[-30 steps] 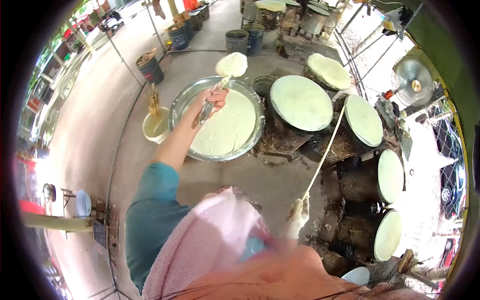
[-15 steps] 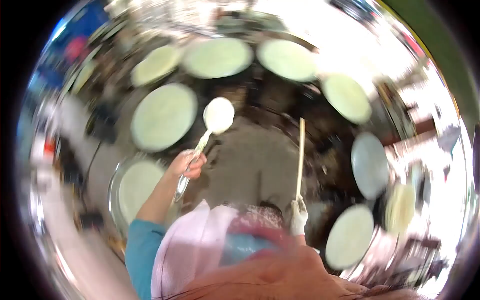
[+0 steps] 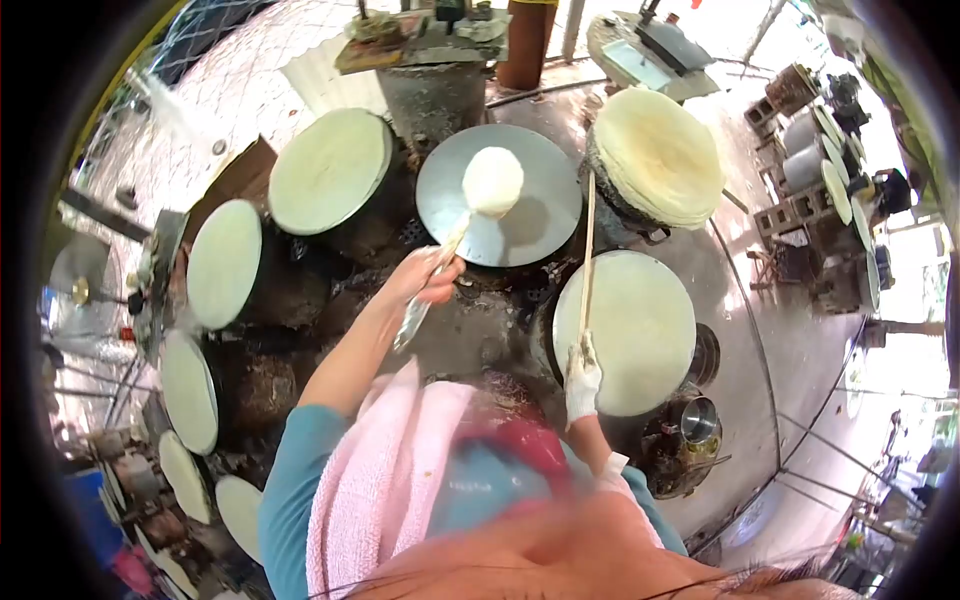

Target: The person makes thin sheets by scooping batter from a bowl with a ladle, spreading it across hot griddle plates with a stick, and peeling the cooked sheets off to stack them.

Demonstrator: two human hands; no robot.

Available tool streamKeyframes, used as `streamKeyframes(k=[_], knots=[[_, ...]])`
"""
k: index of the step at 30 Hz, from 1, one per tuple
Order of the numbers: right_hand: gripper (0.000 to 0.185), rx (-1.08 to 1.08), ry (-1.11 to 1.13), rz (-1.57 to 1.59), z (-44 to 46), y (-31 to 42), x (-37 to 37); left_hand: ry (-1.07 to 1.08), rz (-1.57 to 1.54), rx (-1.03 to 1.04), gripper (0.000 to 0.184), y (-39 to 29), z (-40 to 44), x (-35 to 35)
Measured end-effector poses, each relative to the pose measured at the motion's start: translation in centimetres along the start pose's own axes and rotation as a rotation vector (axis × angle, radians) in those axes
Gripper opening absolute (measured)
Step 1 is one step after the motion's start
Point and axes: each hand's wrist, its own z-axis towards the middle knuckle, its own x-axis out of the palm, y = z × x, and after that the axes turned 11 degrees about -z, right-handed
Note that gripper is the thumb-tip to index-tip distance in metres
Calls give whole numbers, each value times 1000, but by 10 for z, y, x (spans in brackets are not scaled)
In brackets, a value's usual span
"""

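Observation:
My left hand (image 3: 432, 276) is bare and wrapped round the handle of a ladle (image 3: 492, 182) heaped with pale batter. The ladle is above a bare grey griddle (image 3: 445, 205), and a shadow lies on the metal beside it. In a white glove, my right hand (image 3: 582, 380) grips a long thin wooden stick (image 3: 588, 265) that points away from me. Below the stick and glove is a round griddle covered with a pale green-white sheet (image 3: 645, 330). A thick stack of round flatbreads (image 3: 660, 155) stands at the upper right, near the stick's far end.
More batter-covered griddles (image 3: 332, 170) curve down the left side over dark stoves. A metal pot (image 3: 697, 418) stands at the lower right. Behind the bare griddle is a drum (image 3: 435, 100) with things on top. A fan (image 3: 82, 280) is at the far left.
The view has turned from the batter basin, past the covered griddles, to the bare griddle and flatbread stack. The loaded ladle is now over the bare griddle; both hands keep their holds.

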Motion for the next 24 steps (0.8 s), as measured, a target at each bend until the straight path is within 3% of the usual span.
streamKeyframes(k=[3,6,7,9,10,12,13,14,15,16,17,19,21,24], knots=[[48,-240,-66,29,50,36,41,-97,181,-45,32,-15,92,27],[47,-183,-117,-542,62,102,84,-93,166,15,28,8,175,17],[49,-185,-152,-693,83,67,92,-140,163,42,27,20,199,8],[46,99,-130,-992,86,76,111,-194,439,105,29,37,234,-14],[43,91,-182,-1042,86,73,115,-271,566,128,29,39,242,-23],[41,154,-167,-825,85,66,123,-388,818,185,31,28,241,-32],[41,182,-203,-711,85,62,122,-366,1000,310,35,37,260,-72],[37,-38,-219,-901,91,51,131,-328,1148,385,37,24,258,-79],[32,-219,-233,-1119,88,39,147,-294,1091,368,39,13,253,-89],[32,-64,-245,-686,81,78,176,-278,974,270,39,-31,209,-38],[26,119,-257,-321,77,96,206,-307,1186,507,39,-22,232,-91],[30,155,-184,-164,104,69,241,-281,1160,712,40,-39,245,-143],[33,81,-263,-345,106,75,238,-260,1094,825,37,-84,222,-149],[35,107,-358,-482,94,84,215,-231,1092,777,32,-126,213,-174]])
